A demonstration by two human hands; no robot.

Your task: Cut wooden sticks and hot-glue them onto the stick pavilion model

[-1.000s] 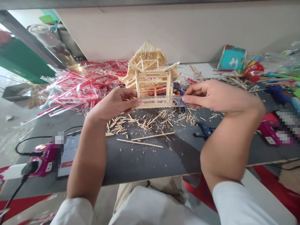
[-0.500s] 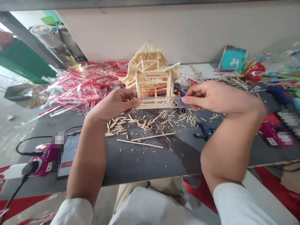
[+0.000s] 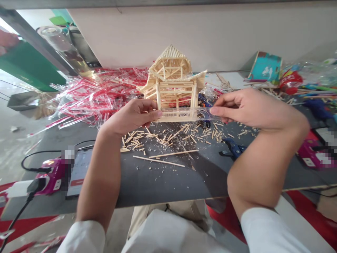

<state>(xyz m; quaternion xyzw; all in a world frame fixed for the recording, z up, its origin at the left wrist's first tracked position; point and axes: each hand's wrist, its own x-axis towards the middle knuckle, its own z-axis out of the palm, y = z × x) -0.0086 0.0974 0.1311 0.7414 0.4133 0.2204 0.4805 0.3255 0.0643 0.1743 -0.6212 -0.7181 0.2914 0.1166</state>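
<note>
A clear plastic ruler (image 3: 181,113) lies level across the lower front of a model house (image 3: 176,84) made of thin wooden sticks. My left hand (image 3: 140,114) pinches the ruler's left end between thumb and fingers, close to the house's front left post. At the other end, my right hand (image 3: 231,107) grips it the same way, beside the house's right corner. The house stands upright, with a peaked upper roof and a flared lower one. Cut stick pieces (image 3: 168,137) and two longer sticks (image 3: 159,161) lie on the dark table in front of it.
Red-and-clear plastic wrappers (image 3: 105,91) are heaped at the left. Blue-handled cutters (image 3: 233,149) lie by my right forearm. A magenta power strip (image 3: 51,175) with cables and a phone (image 3: 79,172) sit at the front left. A teal box (image 3: 265,68) stands at the back right.
The whole scene has shifted slightly to the right in view. Both hands still hold the ruler against the front of the house, with little visible change.
</note>
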